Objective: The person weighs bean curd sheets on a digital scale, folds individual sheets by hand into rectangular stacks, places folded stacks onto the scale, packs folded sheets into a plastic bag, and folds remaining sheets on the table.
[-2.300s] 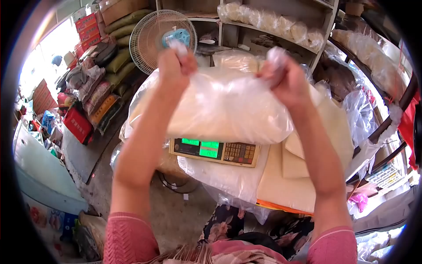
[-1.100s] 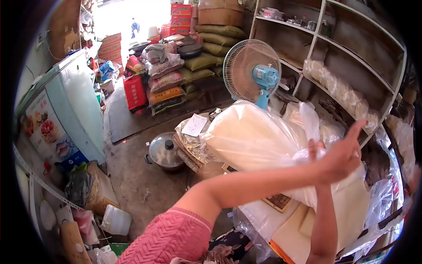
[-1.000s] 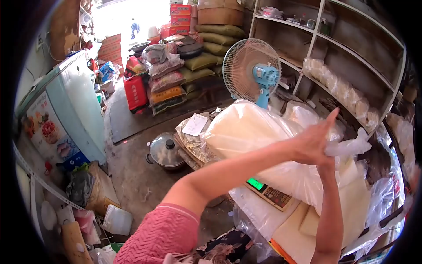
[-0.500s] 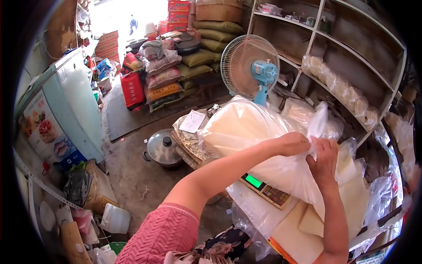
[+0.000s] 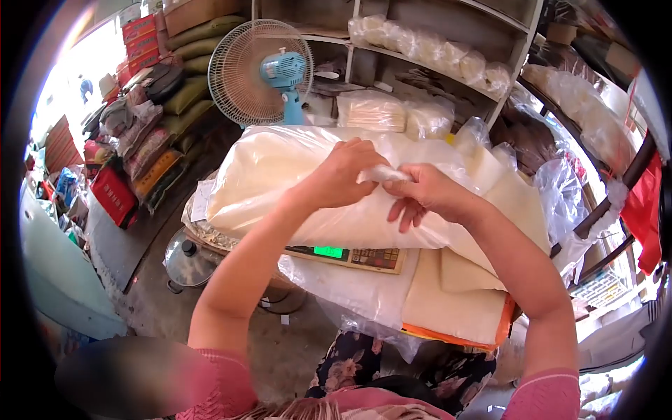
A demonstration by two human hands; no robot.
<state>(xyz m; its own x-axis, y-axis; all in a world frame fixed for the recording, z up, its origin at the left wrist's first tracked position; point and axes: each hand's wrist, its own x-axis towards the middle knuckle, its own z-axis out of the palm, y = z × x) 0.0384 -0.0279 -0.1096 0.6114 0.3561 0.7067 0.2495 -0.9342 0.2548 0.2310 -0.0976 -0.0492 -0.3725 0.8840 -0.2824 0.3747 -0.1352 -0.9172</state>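
Your two hands meet over the upper middle of a large clear plastic bag point(image 5: 269, 164) filled with pale, flat material. Your left hand point(image 5: 341, 176) is closed on a bunched, whitish twist of plastic point(image 5: 383, 173); your right hand point(image 5: 427, 190) pinches the other end between thumb and forefinger, its remaining fingers loose and spread. The bag lies across a scale point(image 5: 376, 260), whose keypad and lit green display show along the near edge; its weighing plate is hidden. Pale sheets point(image 5: 455, 311) lie just beside, on your right.

In my judgement, the step in hand is gathering or knotting the bag's neck; whether a knot is formed cannot be told. The next move calls for a firm grip on both ends and an even pull, as thin plastic may slip or tear.
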